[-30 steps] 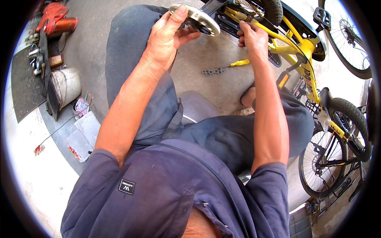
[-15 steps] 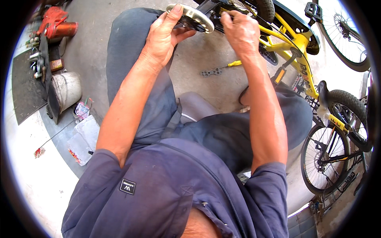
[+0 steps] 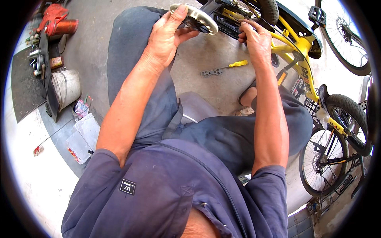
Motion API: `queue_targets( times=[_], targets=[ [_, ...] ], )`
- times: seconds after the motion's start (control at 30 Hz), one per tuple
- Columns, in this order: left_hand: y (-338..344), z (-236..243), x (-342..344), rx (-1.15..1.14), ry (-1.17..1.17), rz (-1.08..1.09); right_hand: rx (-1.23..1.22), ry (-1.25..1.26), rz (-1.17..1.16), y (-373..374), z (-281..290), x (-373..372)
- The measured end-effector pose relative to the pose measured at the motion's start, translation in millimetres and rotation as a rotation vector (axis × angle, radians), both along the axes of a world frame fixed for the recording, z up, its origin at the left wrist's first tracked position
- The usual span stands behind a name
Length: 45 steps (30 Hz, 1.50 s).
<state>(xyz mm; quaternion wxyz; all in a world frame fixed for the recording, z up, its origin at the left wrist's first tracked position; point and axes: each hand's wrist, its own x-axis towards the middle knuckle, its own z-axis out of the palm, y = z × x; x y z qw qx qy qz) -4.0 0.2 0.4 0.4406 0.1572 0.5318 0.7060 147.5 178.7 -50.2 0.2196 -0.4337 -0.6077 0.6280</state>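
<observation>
The shirt (image 3: pixel 158 170) is faded purple-navy, short-sleeved, with a small black white-edged patch (image 3: pixel 127 186); the trousers (image 3: pixel 226 137) are dark blue-grey.

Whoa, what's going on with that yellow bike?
Somebody is at it with two bare hands. The left hand has a small wheel gripped by its rim, thumb on top. The right hand is at the yellow bike, its fingers curled in; whether they pinch something small is hard to tell. On the floor, a screwdriver with a yellow handle lies next to a flat grey wrench, and neither hand is touching them.
</observation>
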Motion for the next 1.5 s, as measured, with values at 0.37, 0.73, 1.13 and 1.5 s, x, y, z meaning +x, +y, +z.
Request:
queue_targets(
  times=[0.37,0.73,1.13,1.5],
  targets=[
    [-0.5,2.2,-1.6,0.005,-0.018,-0.009,-0.27,0.139,-0.081,12.1,-41.8,3.7],
    [-1.2,4.0,0.7,-0.006,-0.001,0.0,-0.23,-0.091,0.014,11.1,-38.7,0.3],
    [1.8,4.4,1.1,-0.006,0.006,-0.018,0.862,-0.43,0.222,-7.1,-3.1,-20.7],
    [3.1,1.1,-0.5,0.009,-0.013,-0.011,0.887,-0.277,0.131,-26.4,5.0,-14.3]
  ],
)
